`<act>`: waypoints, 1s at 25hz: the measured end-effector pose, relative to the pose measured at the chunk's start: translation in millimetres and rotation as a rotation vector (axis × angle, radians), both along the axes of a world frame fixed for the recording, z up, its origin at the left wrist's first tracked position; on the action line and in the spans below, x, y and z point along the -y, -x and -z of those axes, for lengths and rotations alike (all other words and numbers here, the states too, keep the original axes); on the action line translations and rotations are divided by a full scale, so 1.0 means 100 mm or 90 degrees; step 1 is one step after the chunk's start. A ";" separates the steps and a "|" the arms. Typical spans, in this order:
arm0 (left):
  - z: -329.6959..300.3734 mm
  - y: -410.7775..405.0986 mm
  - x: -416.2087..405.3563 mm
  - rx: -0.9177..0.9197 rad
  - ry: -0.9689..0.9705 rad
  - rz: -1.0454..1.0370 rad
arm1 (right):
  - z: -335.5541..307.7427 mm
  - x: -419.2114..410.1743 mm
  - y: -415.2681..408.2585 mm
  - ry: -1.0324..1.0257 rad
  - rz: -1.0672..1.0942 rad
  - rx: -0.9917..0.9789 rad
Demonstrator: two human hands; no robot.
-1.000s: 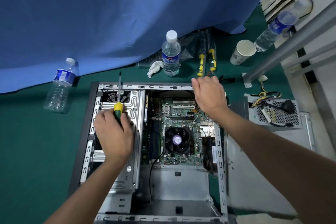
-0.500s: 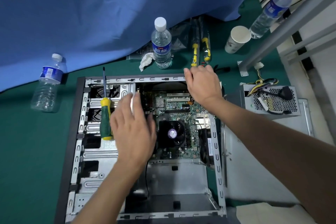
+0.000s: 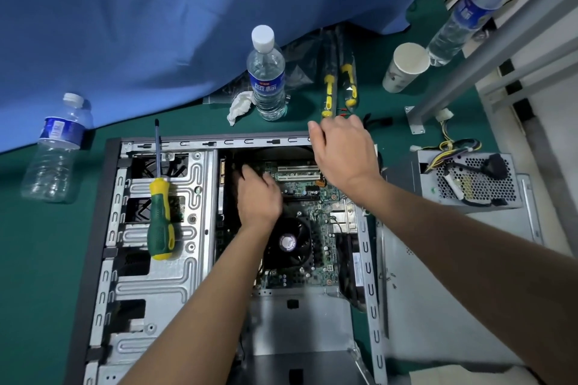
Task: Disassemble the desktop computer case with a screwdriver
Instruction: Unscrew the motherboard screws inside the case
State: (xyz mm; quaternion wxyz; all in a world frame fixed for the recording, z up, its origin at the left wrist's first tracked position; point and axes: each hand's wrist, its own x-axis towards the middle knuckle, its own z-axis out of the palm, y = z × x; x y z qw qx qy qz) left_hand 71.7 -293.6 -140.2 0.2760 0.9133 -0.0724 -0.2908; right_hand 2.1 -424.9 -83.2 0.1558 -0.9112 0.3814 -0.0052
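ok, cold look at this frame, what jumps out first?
The opened computer case lies flat on the green table, motherboard and black CPU fan exposed, with both hands over it: the left hand reaches onto the board and the right hand is at the far rim. A green-and-yellow screwdriver rests unheld on the drive cage at left, and a capped water bottle stands just beyond the case.

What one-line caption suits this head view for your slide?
Screwdriver set down on the open computer case, left hand reaching onto the motherboard, right hand at the rim.
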 end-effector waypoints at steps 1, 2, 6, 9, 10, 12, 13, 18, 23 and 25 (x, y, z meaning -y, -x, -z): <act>0.06 -0.03 0.02 -0.016 0.007 -0.021 | 0.00 0.00 0.00 -0.001 0.000 0.000; 0.10 -0.05 0.03 -0.029 0.014 -0.034 | 0.01 0.00 0.00 -0.002 0.000 0.000; 0.20 -0.08 0.08 -0.006 0.038 -0.082 | 0.02 0.01 0.00 0.002 -0.007 0.000; 0.23 -0.08 0.09 0.021 0.056 -0.120 | 0.03 0.02 0.00 0.005 -0.008 -0.003; 0.24 -0.09 0.08 0.009 0.062 -0.136 | 0.03 0.02 0.00 0.004 -0.008 -0.003; 0.26 -0.12 0.07 -0.029 0.074 -0.181 | 0.04 0.01 -0.01 0.000 -0.007 0.001; 0.28 -0.14 0.07 -0.041 0.079 -0.199 | 0.04 0.02 0.00 -0.001 -0.006 0.005; 0.34 -0.20 0.05 -0.089 0.066 -0.244 | 0.03 0.01 0.00 -0.013 -0.002 0.014; 0.44 -0.24 0.06 -0.121 0.098 -0.263 | 0.02 0.01 0.00 -0.017 -0.003 0.011; 0.51 -0.27 0.07 -0.134 0.094 -0.271 | 0.02 0.01 0.00 -0.021 -0.003 0.009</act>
